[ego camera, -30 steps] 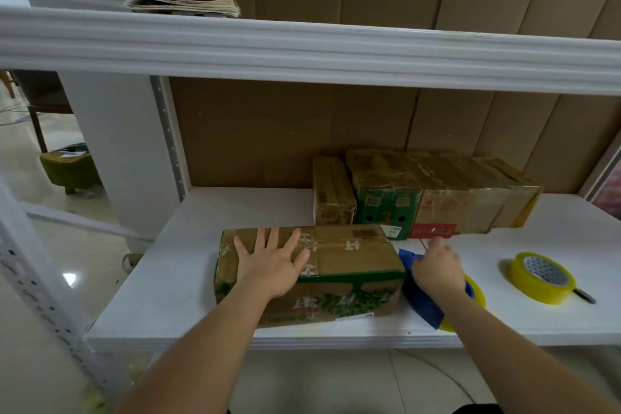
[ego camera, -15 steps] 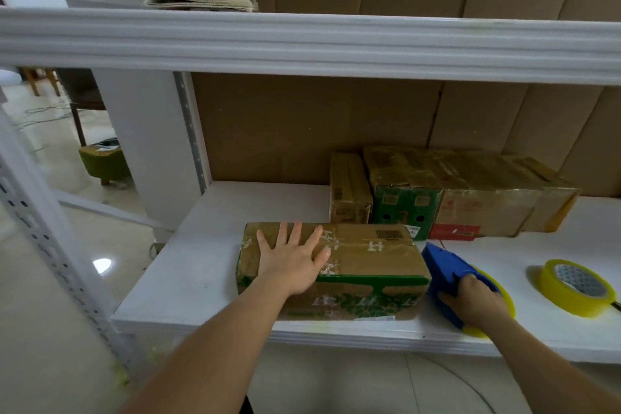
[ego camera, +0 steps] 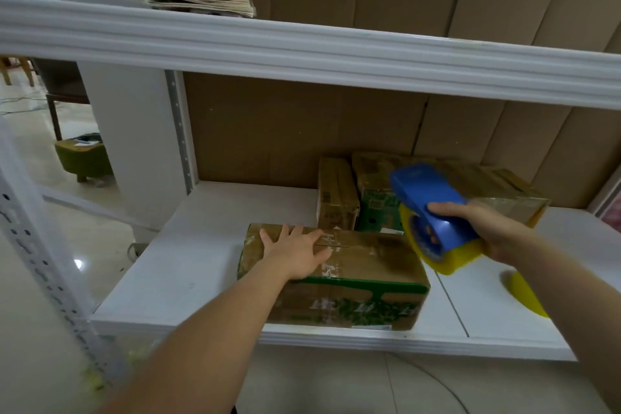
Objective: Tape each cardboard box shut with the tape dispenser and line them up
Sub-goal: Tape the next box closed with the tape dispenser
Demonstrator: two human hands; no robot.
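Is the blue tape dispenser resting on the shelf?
No, the right hand holds the blue tape dispenser in the air above the shelf.

Your left hand (ego camera: 295,254) is lying flat, fingers spread, forearm reaching forward | your right hand (ego camera: 494,228) is raised, fingers curling in a grip, thumb on top.

One dispenser (ego camera: 433,208), blue, sits in the right hand (ego camera: 490,228). One box (ego camera: 353,265) lies under the flat left hand (ego camera: 295,252). Behind the grip stand four more boxes (ego camera: 336,195). One spare tape roll (ego camera: 527,296) lies below the grip.
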